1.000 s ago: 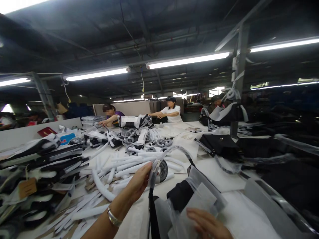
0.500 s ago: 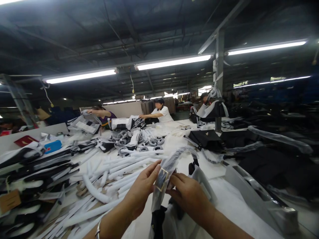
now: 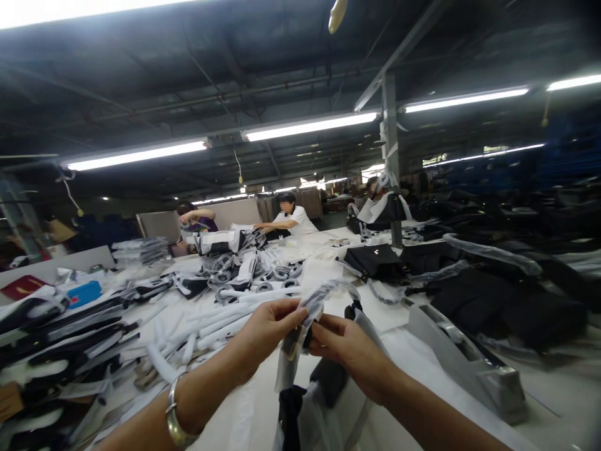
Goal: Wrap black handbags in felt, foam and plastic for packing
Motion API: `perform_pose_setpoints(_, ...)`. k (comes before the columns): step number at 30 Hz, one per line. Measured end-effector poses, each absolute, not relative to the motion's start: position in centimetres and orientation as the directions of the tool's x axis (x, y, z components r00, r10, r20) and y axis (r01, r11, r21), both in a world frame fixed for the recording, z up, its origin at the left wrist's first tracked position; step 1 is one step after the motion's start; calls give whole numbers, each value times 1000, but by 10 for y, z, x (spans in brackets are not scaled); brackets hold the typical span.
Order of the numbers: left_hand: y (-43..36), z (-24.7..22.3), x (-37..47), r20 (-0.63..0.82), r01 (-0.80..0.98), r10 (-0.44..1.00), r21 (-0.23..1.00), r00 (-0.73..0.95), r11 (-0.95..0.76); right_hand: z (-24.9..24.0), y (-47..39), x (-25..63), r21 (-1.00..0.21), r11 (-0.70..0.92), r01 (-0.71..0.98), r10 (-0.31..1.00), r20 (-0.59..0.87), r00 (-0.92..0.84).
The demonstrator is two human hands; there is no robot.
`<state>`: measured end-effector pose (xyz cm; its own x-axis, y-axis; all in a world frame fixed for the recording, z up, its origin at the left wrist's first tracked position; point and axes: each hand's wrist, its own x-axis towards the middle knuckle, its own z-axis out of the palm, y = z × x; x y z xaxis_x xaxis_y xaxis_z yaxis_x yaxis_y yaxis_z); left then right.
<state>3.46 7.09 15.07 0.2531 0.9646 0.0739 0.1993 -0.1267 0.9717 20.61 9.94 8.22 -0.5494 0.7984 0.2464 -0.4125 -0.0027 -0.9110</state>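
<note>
A black bag strap (image 3: 290, 344) covered in clear plastic film arches up in front of me, with a buckle on it. My left hand (image 3: 270, 322) pinches the strap from the left, fingers around its upper part. On the other side, my right hand (image 3: 350, 351) has its fingertips closed at the strap's edge, just below the arch. Below the hands stands a black bag (image 3: 328, 382), partly covered by translucent wrapping. My forearms and the wrapping hide much of the bag.
White foam tubes (image 3: 225, 322) lie in a heap to the left. A grey tape dispenser (image 3: 469, 357) stands at the right, with black bags (image 3: 507, 300) beyond it. Two co-workers, one in a white shirt (image 3: 303, 220), handle wrapped goods across the table.
The view has turned slightly right. My left hand has shifted up along the strap, and the buckle has tilted. The co-worker at left has lowered a wrapped piece.
</note>
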Motion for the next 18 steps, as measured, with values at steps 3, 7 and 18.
perform_pose_setpoints(3,71,151,33,101,191,974,972,204,-140,88,93,204,-896,-12,-444,782,269,-563)
perform_pose_setpoints(7,72,154,30,107,257,987,957,120,-135,91,85,202,-915,9,-402,827,233,-511)
perform_pose_setpoints(18,67,166,34,-97,334,943,942,319,-16,93,83,196,-793,-75,-605,911,193,-365)
